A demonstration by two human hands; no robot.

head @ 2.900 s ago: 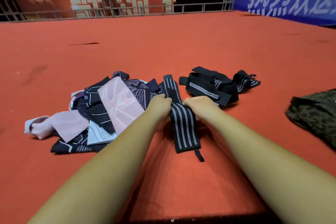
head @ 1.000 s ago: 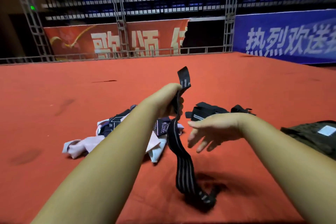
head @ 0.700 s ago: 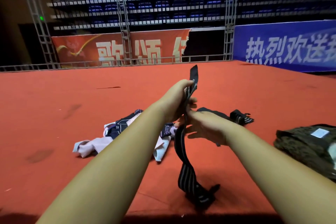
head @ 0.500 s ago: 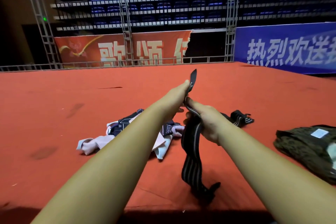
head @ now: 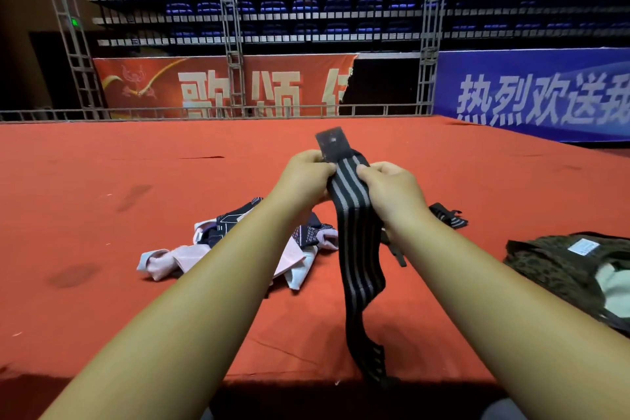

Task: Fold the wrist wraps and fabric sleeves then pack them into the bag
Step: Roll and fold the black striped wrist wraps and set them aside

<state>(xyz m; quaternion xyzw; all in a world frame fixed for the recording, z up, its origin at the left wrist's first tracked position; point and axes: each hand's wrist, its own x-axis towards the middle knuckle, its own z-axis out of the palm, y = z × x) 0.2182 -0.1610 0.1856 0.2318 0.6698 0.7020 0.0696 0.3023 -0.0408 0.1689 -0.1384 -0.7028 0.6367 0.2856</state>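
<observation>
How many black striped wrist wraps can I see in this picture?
2. One wrist wrap hangs from the left hand and right hand. A second wrap lies beyond the right hand. A black strap beside the right forearm may belong to a hidden third.

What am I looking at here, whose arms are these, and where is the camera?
There is no machine: these are a person's bare arms, filmed by a camera worn on their head, looking forward and down. The left hand and right hand both pinch the upper end of a black striped wrist wrap, whose length hangs down over the red carpet. On the carpet lie a pile of pink and navy fabric sleeves, a second wrist wrap beyond the right arm, and a camouflage bag on the right.
</observation>
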